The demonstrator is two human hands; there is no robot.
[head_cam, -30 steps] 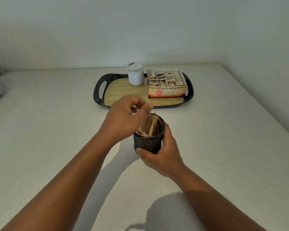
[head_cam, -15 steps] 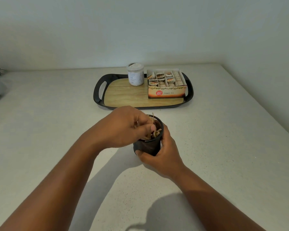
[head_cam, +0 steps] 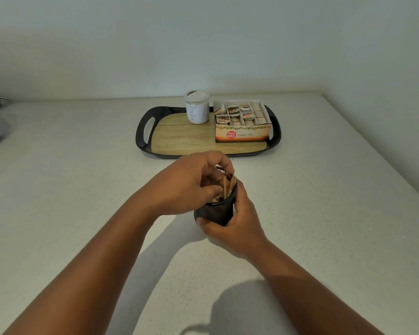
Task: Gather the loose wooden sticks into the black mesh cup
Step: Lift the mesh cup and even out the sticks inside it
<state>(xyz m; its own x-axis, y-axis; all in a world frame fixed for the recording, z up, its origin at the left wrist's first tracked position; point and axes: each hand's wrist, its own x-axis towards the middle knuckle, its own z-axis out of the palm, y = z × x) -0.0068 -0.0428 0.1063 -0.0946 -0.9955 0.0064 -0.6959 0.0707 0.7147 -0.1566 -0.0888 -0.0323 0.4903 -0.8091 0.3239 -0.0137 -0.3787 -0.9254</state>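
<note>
Most of the job looks done, as far as I can judge: I am seeing no loose wooden sticks [head_cam: 228,187] lying on the counter [head_cam: 82,189] around the black mesh cup [head_cam: 216,212], and the ones in view are already standing inside it, their pale tan tips poking just above the rim. What seems left is settling them. I am holding the cup with my right hand [head_cam: 232,224], fingers and thumb curled round its dark wall, on the counter just in front of the tray [head_cam: 143,134]. My left hand [head_cam: 191,184] is hovering over the cup's mouth, fingers curled down among the stick tips; whether I am actually pinching one, I cannot tell. Behind the cup, a jar [head_cam: 197,107] and a tea box [head_cam: 243,126] are sitting on the tray.
</note>
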